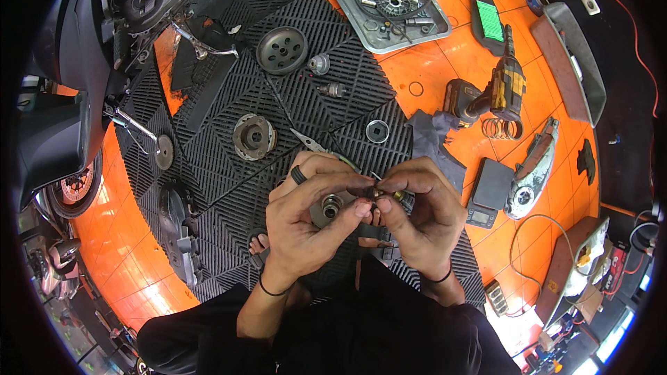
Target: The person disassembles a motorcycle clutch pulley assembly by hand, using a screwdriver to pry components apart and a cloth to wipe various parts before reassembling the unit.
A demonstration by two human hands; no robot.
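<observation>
My left hand (302,219) and my right hand (427,215) meet in front of me. Thumbs and forefingers of both pinch a small dark part (376,194); the fingers cover most of it, so its kind cannot be made out. Under my left hand, a shiny round metal piece (333,205) shows partly. Just beyond the hands lie pliers (308,141) with the handles partly hidden, and a metal ring-shaped nut (377,131). Farther off on the black mat rest a round clutch shoe assembly (254,137), a clutch bell (281,51) and two small metal parts, one of them cone-shaped (319,64).
A metal tray (379,44) of gears and fasteners sits at the far side. To the right are a cordless impact driver (507,87), a coil spring (501,129), a digital scale (488,191) and an engine cover (531,173). A scooter body (62,132) stands at left.
</observation>
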